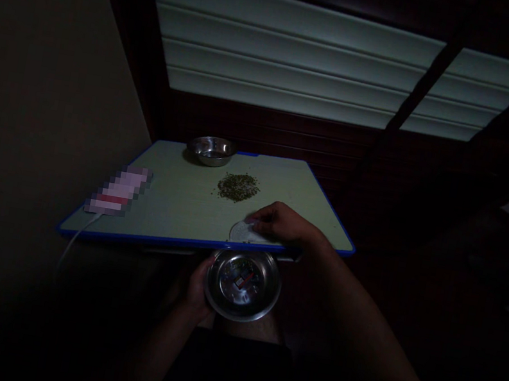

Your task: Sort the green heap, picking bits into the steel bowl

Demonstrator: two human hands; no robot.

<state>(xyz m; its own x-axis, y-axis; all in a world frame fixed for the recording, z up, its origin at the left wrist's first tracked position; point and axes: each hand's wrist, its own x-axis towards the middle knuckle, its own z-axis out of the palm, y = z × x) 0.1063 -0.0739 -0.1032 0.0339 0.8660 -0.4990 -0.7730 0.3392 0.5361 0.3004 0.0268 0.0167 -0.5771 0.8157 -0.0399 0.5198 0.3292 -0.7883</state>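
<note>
My left hand grips the rim of a small steel bowl held just below the near edge of the table. My right hand rests on the table's near edge, fingers curled over a pale round patch on the surface; what lies under the fingers is too dim to name. A heap of small greenish-brown grains lies on the table a little beyond that hand.
A second steel bowl stands at the table's far edge. A blurred pink-white flat object with a white cable lies at the left of the table. A wall is at left, a louvred window behind.
</note>
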